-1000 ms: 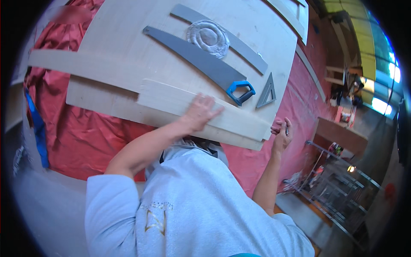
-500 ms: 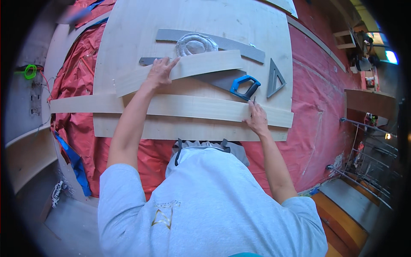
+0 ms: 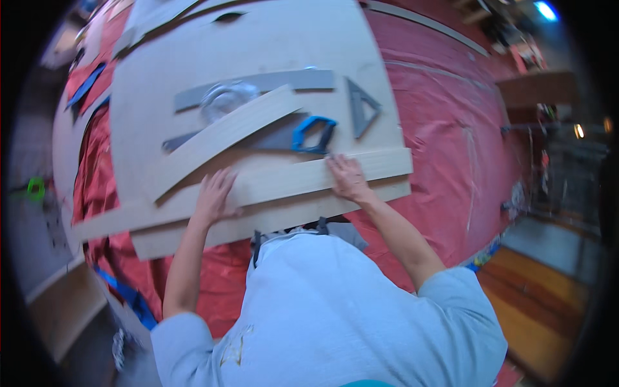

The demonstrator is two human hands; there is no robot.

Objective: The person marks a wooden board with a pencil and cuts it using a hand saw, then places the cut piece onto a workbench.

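Note:
My left hand (image 3: 216, 197) lies on a long pale board (image 3: 271, 179) along the near edge of the plywood panel, fingers apart. My right hand (image 3: 348, 177) rests farther right on that board, a small dark item seemingly in its fingers, too blurred to name. A shorter board (image 3: 225, 135) lies diagonally over the blade of a handsaw with a blue handle (image 3: 303, 132). Behind it are a grey straight strip (image 3: 313, 80) and a shiny round silvery item (image 3: 222, 97). A grey triangular square (image 3: 358, 109) lies at the right of the plywood panel (image 3: 258, 35).
Red sheeting (image 3: 438, 168) surrounds the panel. More boards (image 3: 161, 19) lie at the far side. A metal rack (image 3: 541, 209) stands at the right, a curved wooden piece (image 3: 61, 290) at lower left, and a green item (image 3: 35, 187) at far left.
The shorter board has been shifted away onto the saw blade and angled. My left hand has left it for the long board; both hands are now on that board. The view has swung.

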